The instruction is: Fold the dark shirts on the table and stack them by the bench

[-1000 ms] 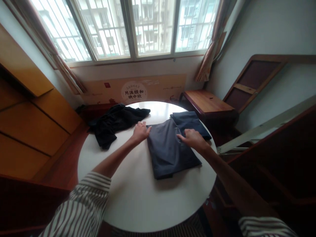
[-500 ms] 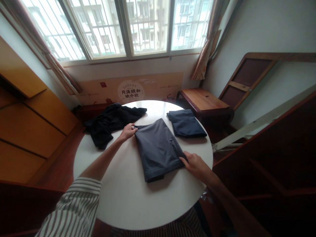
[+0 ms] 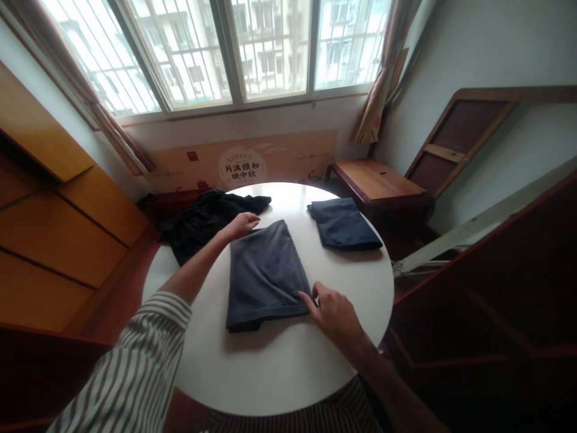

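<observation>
A folded grey garment (image 3: 265,273) lies on the round white table (image 3: 216,385), its near edge slightly uneven. My left hand (image 3: 242,225) is at the garment's far left corner, fingers stretched out and holding nothing. At the near right corner, my right hand (image 3: 336,316) has its thumb on top of the cloth and the other fingers curled at the edge, gripping it lightly. A folded dark navy garment (image 3: 345,225) rests flat to the right. Behind my left forearm is a crumpled black garment (image 3: 202,219).
A low wooden stool (image 3: 378,178) stands beyond the table at the right, near a wooden frame (image 3: 455,132) against the wall. Yellow-brown cabinets (image 3: 63,240) are on the left. A printed panel (image 3: 279,157) is below the window, and a dark slanted board (image 3: 505,288) fills the right side.
The grey garment has shifted left and now lies flatter. My left hand has let go of its far corner and opened. My right hand has moved left with the near corner.
</observation>
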`<state>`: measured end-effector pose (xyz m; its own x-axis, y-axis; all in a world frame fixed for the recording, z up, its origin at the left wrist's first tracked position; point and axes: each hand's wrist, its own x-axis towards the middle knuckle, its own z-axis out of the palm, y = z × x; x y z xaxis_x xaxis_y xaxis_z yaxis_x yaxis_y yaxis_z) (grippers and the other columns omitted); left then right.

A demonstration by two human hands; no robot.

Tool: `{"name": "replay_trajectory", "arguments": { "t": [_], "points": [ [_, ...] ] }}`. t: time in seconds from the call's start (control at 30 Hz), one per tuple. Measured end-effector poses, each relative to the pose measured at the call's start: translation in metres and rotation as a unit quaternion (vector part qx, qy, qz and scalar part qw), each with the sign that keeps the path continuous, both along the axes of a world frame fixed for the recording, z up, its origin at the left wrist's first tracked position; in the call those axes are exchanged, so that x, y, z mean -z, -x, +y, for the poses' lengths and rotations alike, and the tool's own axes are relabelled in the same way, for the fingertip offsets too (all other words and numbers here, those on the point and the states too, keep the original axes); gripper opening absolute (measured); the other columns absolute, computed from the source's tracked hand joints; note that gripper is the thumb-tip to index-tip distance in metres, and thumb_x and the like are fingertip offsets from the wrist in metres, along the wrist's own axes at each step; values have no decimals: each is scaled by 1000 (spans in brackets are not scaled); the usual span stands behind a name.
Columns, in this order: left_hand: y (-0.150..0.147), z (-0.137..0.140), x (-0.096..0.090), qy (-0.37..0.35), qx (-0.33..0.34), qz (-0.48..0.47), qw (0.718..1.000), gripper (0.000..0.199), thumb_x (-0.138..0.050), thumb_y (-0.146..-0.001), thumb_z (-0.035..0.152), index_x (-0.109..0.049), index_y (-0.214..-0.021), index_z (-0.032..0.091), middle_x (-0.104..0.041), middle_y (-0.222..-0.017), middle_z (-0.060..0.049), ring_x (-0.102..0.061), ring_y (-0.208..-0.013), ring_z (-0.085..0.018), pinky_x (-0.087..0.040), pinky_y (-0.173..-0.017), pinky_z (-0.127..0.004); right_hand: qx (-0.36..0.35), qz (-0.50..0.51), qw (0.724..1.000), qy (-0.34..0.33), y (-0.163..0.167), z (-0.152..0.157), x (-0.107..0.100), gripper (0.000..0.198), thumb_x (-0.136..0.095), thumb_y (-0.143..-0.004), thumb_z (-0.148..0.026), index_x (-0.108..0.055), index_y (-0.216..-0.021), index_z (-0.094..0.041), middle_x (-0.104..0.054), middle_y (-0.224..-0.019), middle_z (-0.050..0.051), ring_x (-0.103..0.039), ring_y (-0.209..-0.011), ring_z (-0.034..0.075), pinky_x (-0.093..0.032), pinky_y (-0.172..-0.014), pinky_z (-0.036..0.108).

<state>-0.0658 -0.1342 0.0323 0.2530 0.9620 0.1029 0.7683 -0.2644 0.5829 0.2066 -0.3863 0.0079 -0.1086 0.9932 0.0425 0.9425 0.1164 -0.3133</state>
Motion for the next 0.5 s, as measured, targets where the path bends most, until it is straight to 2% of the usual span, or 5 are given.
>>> {"name": "replay_trajectory", "arguments": {
  "t": [0.07,0.13,0.27,0.4,0.5],
  "points": [
    [-26,8,6,3,48,-37,998,27,-68,-80,34,-76,-95,13,-73,-97,-10,-65,-87,-21,-49,-82,-27,-1,-7,1000,-16,0,0,1,27,-45,-99,-44,-57,-86,-24,-70,-82,7,-69,-73,22,-36,-56,28],
    [-45,16,13,40,64,-59,995,35,-71,-77,41,-76,-94,11,-73,-85,-9,-63,-76,-19,-49,-73,-27,-8,-18,999,-27,0,0,3,25,-43,-100,-39,-57,-86,-24,-70,-87,7,-68,-73,21,-36,-55,28],
    [-61,29,19,83,77,-83,990,39,-78,-69,45,-77,-84,9,-65,-63,-3,-55,-59,-14,-44,-60,-25,-25,-37,999,-19,-1,-1,4,26,-38,-102,-31,-58,-88,-23,-67,-88,7,-68,-72,19,-35,-54,28],
    [-65,34,22,78,78,-123,986,40,-75,-74,48,-76,-85,9,-66,-68,-3,-54,-62,-13,-44,-63,-25,-42,-39,998,-1,-2,-6,3,25,-38,-101,-26,-59,-87,-22,-66,-87,7,-67,-73,18,-36,-56,27],
    [-70,32,26,61,71,-92,991,37,-74,-76,47,-75,-84,10,-67,-72,-4,-55,-64,-14,-44,-64,-25,-50,-46,998,13,-3,-9,2,26,-39,-100,-24,-60,-86,-22,-66,-87,7,-66,-73,18,-38,-58,27]
  ]
}}
